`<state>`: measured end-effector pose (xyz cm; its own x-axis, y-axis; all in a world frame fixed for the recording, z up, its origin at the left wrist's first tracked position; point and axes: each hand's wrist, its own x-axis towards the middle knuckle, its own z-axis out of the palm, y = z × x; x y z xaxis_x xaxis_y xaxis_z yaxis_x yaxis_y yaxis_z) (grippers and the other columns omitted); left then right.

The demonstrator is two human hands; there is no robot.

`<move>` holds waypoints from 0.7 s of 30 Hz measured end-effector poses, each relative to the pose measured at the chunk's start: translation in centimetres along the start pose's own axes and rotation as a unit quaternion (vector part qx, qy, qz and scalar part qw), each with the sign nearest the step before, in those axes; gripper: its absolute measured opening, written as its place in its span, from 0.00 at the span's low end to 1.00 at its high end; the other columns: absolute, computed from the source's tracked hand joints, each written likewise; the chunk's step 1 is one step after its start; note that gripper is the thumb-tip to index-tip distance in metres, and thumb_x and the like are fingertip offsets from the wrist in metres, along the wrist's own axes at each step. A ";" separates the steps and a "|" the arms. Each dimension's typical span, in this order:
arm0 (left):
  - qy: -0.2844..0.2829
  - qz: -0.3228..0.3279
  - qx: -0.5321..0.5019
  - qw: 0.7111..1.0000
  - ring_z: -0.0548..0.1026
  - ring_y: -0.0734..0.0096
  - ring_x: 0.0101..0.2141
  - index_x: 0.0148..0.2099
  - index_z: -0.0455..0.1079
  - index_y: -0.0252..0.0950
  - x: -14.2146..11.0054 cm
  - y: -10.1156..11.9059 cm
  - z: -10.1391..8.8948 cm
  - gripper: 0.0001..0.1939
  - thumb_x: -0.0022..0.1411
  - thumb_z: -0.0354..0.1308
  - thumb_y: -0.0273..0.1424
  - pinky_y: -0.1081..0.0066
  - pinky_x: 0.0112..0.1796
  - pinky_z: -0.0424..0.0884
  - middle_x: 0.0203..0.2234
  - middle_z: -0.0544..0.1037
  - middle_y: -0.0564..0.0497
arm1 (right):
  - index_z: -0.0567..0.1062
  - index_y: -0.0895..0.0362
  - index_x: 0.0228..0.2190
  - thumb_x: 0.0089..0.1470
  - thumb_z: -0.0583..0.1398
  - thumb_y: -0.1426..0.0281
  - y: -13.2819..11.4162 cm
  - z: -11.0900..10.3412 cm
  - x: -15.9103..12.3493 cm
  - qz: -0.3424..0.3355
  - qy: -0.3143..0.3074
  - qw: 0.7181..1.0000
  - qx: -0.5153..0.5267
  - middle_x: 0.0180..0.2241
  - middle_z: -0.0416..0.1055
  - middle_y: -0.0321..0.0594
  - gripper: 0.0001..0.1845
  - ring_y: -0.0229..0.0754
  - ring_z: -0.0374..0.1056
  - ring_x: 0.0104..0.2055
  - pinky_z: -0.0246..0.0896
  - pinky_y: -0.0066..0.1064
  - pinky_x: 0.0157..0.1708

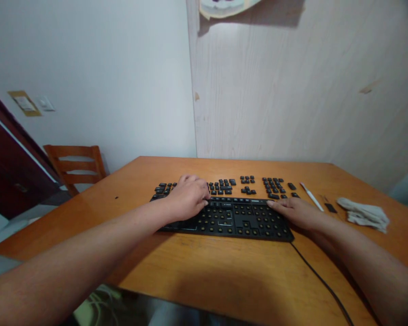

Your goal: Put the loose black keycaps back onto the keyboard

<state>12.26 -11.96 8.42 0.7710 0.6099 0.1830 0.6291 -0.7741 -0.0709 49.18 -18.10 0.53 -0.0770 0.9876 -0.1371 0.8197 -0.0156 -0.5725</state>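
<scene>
A black keyboard (238, 222) lies on an orange wooden table (224, 276), with most of its keycaps off and the bare switches showing. Behind it, loose black keycaps (224, 185) are laid out in rows. My left hand (188, 197) is over the keyboard's upper left part. Its fingers are curled down, and whatever they pinch is hidden. Stretched out flat, my right hand (299, 212) rests on the keyboard's right end.
A thin white tool (312, 197), a small black piece (330, 208) and a crumpled white cloth (363, 214) lie to the right. The keyboard's cable (321, 280) runs toward the near right edge. A wooden chair (75, 165) stands at the left, and walls stand close behind the table.
</scene>
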 end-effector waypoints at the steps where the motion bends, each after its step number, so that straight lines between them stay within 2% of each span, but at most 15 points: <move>1: 0.001 -0.001 -0.001 1.000 0.67 0.58 0.49 0.42 0.77 0.43 -0.4 0.2 0.1 0.08 0.62 0.58 0.33 0.57 0.51 0.57 0.42 0.77 0.49 | 0.80 0.53 0.31 0.59 0.48 0.40 0.1 0.0 0.1 -0.002 -0.001 1.000 0.003 0.33 0.80 0.42 0.35 0.51 0.73 0.36 0.62 0.39 0.39; 7: -0.003 -0.006 0.009 1.000 0.68 0.57 0.47 0.41 0.78 0.43 -1.3 1.1 0.8 0.09 0.62 0.57 0.33 0.55 0.51 0.57 0.41 0.76 0.48 | 0.80 0.53 0.29 0.57 0.50 0.40 -0.2 -0.1 -0.1 -0.001 0.011 1.000 -0.001 0.31 0.79 0.42 0.34 0.50 0.72 0.34 0.62 0.39 0.38; 13: 0.027 0.012 0.029 0.999 0.67 0.57 0.48 0.40 0.78 0.43 -1.1 1.5 1.8 0.09 0.62 0.56 0.32 0.53 0.54 0.55 0.39 0.75 0.48 | 0.77 0.54 0.28 0.57 0.48 0.38 -0.3 -0.2 -0.1 0.003 0.007 1.000 -0.019 0.30 0.78 0.40 0.35 0.49 0.72 0.34 0.61 0.37 0.36; 21: 0.032 0.023 0.067 0.997 0.66 0.55 0.48 0.38 0.79 0.42 -1.4 2.5 1.4 0.11 0.64 0.53 0.32 0.48 0.56 0.51 0.39 0.75 0.46 | 0.78 0.54 0.29 0.57 0.48 0.38 -0.2 -0.2 0.0 0.000 0.007 1.000 -0.013 0.30 0.79 0.41 0.35 0.50 0.72 0.34 0.61 0.37 0.36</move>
<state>12.85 -14.49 6.58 0.7942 0.5590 0.2383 0.6041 -0.7687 -0.2102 49.14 -18.10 0.80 -0.0700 0.9896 -0.1254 0.8346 -0.0107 -0.5507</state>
